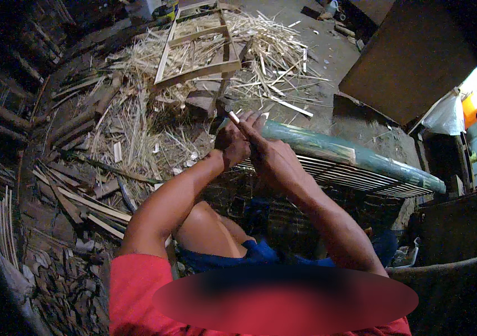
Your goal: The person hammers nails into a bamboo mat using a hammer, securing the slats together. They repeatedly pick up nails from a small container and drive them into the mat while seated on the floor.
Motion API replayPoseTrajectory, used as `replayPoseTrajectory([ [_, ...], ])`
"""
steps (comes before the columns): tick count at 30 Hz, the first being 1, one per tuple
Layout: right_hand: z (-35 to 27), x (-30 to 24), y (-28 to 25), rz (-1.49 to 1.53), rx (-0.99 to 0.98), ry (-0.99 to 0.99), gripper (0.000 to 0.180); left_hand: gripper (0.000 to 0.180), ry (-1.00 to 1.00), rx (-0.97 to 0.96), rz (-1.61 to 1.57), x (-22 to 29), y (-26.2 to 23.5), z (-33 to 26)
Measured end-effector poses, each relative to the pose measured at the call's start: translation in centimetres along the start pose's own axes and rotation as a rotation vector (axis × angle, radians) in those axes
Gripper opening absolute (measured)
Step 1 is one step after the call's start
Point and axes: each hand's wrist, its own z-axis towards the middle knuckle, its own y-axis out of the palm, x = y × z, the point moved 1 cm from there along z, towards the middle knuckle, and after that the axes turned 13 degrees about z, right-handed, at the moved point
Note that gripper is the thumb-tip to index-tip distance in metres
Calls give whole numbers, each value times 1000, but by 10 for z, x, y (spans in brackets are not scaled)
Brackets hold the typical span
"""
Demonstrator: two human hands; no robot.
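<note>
My two hands meet at the near-left end of a thick green bamboo pole [317, 143]. My left hand [233, 147] is closed around this end, with its fingers partly covered by the other hand. Crossing over it, my right hand [269, 150] is closed on a slim thing with a pale tip [234, 117], too small and hidden to name. A row of thin parallel slats [356, 182] runs along the near side of the pole, like a rack or panel. Where the slats meet the pole near my hands is covered.
A light wooden frame [193, 74] stands on a heap of pale shavings and strips [272, 45] beyond my hands. Split wood [90, 207] and chips [70, 280] litter the left. A large brown board [401, 67] leans at the right, near a white plastic bag [444, 116].
</note>
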Motion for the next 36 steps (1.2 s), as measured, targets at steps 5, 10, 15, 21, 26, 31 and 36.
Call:
replayPoseTrajectory([
  [5,-80,30,-24,160,161,186,44,56,-55,-41,1,1,-3,-1],
  [10,-182,144,-29,96,7,305,38,73,131,-351,207,11,-14,23],
  [15,-240,267,15,-121,-440,651,46,88,352,-434,73,103,8,79],
  [21,-263,331,52,-108,-597,765,47,66,369,-282,71,277,72,132],
  [26,-256,345,57,-39,-515,726,48,73,222,-462,39,354,82,155],
  [31,-239,338,64,40,-409,678,49,91,244,-578,-69,366,63,169],
  [36,-224,333,63,115,-298,660,49,99,216,-623,-131,349,34,197],
])
